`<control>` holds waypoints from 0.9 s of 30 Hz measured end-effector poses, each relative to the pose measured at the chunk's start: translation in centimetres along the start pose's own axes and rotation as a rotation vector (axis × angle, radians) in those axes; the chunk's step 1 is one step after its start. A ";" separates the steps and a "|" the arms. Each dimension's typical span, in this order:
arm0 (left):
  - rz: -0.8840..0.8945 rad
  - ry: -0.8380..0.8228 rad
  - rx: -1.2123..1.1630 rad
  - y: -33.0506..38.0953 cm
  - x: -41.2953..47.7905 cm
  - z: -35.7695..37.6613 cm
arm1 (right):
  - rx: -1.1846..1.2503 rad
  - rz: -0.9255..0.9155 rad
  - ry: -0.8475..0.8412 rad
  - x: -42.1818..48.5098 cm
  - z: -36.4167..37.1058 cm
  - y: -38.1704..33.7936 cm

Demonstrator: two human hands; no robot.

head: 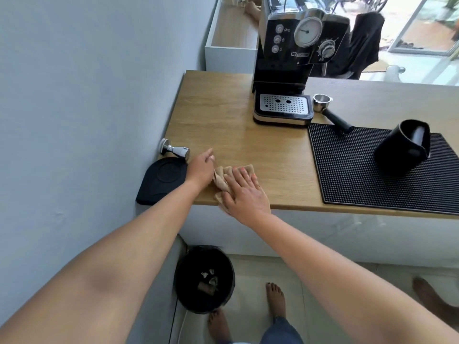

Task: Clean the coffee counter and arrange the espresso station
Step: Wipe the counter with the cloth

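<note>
A beige cloth [221,179] lies crumpled on the wooden counter [231,130] near its front edge. My right hand [244,192] presses flat on the cloth with fingers spread. My left hand [200,167] rests on the counter just left of the cloth, fingers loosely curled, beside the black tamping mat [161,180]. A metal tamper [173,150] lies on its side by the wall. The black espresso machine [293,58] stands at the back, with a portafilter [327,108] lying to its right.
A black rubber bar mat [360,170] covers the counter's right side, and a black knock box [402,150] sits tipped on it. A black bin [205,279] stands on the floor below the counter edge. The wall is close on the left.
</note>
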State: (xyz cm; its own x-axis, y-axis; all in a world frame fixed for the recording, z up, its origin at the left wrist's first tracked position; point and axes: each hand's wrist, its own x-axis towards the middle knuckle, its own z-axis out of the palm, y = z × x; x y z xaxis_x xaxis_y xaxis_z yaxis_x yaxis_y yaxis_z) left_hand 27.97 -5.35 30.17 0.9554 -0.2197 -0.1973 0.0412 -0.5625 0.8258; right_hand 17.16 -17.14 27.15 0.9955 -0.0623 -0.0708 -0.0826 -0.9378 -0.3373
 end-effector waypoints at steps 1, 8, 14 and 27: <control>0.007 -0.025 -0.032 0.1 -0.5 -0.1 | 0.006 -0.039 0.011 -0.7 0.3 -0.2; -0.057 -0.118 -0.419 -2.1 -5.3 -3.0 | 0.612 0.024 0.003 -5.9 -1.4 -3.2; -0.266 -0.471 -0.657 -2.9 -8.3 -6.8 | 1.721 0.413 -0.322 -5.7 -6.1 -5.0; -0.139 -0.409 -0.618 -5.1 -10.7 -12.0 | 1.646 0.484 -0.423 -3.3 -5.7 -6.8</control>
State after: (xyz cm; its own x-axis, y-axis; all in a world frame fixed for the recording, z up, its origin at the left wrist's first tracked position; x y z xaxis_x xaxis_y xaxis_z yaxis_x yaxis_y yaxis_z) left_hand 21.07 9.45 34.37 0.7499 -0.5254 -0.4021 0.4247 -0.0838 0.9014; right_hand 14.71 -12.51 35.05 0.8132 0.1302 -0.5673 -0.5606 0.4375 -0.7031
